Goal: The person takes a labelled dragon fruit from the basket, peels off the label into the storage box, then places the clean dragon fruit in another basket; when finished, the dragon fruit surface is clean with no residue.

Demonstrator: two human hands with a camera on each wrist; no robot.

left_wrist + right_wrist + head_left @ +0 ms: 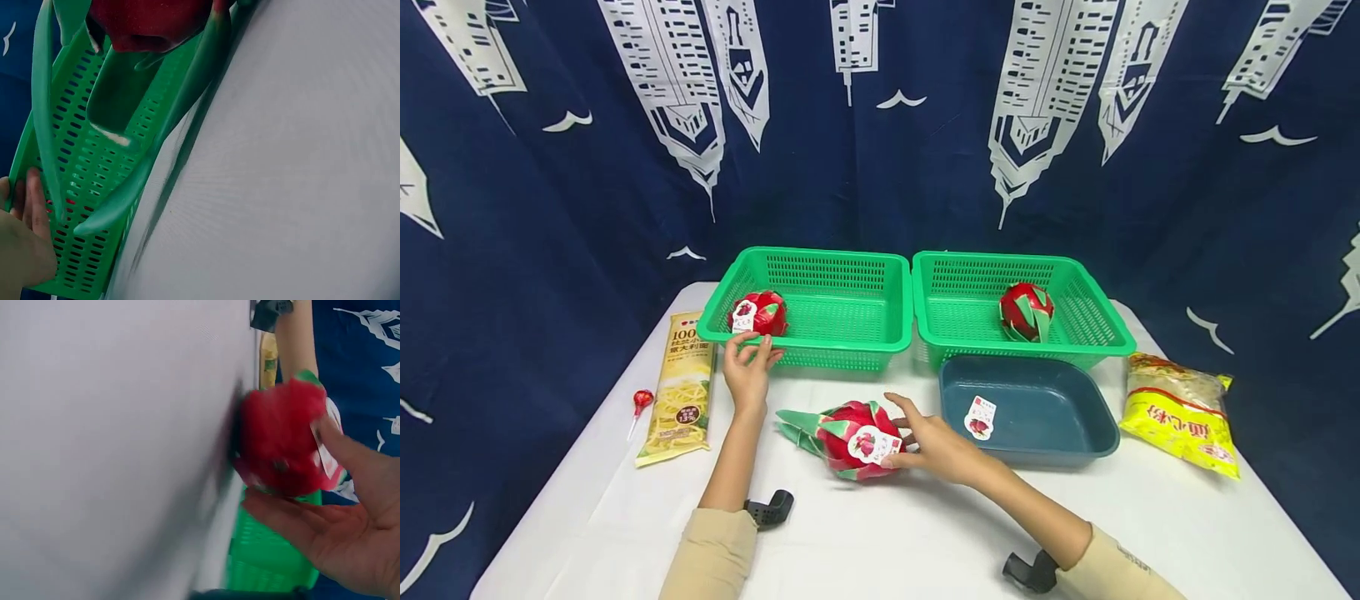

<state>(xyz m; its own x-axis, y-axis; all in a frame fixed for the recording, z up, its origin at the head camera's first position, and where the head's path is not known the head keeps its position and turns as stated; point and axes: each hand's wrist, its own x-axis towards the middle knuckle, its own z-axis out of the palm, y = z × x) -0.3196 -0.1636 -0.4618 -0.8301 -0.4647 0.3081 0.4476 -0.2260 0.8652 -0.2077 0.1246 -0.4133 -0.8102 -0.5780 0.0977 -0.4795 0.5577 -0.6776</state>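
Observation:
My right hand [943, 450] grips the blunt end of a large red dragon fruit [857, 421] with long green leaves, close over the white table. In the right wrist view, the thumb [350, 447] lies along its white label and the fingers are on the opposite side. My left hand [748, 375] holds the front rim of the left green basket [842, 343] near its left corner. Just behind those fingers, a smaller dragon fruit [771, 310] with a white label lies in that basket. The gripped fruit's leaves [134, 194] cross the left wrist view.
The right green basket [1105, 329] holds another dragon fruit [1022, 308]. In front of it sits a dark blue bin [1045, 408] bearing a white label [980, 418]. A yellow noodle pack [681, 392] and a red lollipop [642, 402] lie left; a yellow bag [1183, 417] lies right.

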